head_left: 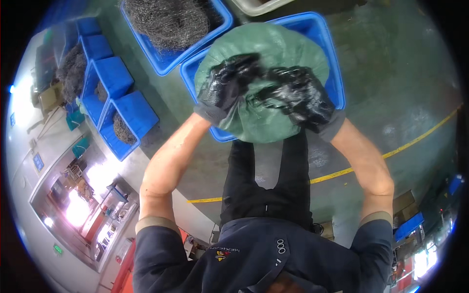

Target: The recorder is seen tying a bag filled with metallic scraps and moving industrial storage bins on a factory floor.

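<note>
**A:** Holding what right now?

**B:** Gripping a big green sack (pixel 268 49) with both hands. Wearing shiny black gloves too.

**A:** Gripping how?

**B:** With the left hand (pixel 227 85) curled shut on the cloth at the left side. With the right hand (pixel 300 95) curled shut on the cloth at the right side. Bunching the cloth up in the middle between them.

**A:** And sitting where, that sack?

**B:** Down in a blue bin (pixel 334 73), far out in front, on the green floor (pixel 400 97). Filling nearly the whole bin.

**A:** Anything close by?

**B:** Just to the left and a bit farther off, another blue bin (pixel 161 61), full of tangled grey wire (pixel 168 19). Farther left, a row of smaller blue bins (pixel 117 73), some with more wire inside. Nearer, a yellow line (pixel 342 172) across the floor.

**A:** How to do this bit well?

**B:** Probably best to hold both fists tight and level, so neither side slips. Better to stay right over its own bin, not over the wire one. Good to bend the knees, since it looks full and maybe heavy. Worth watching for sharp bits poking through the cloth. Cannot tell what is inside.
</note>
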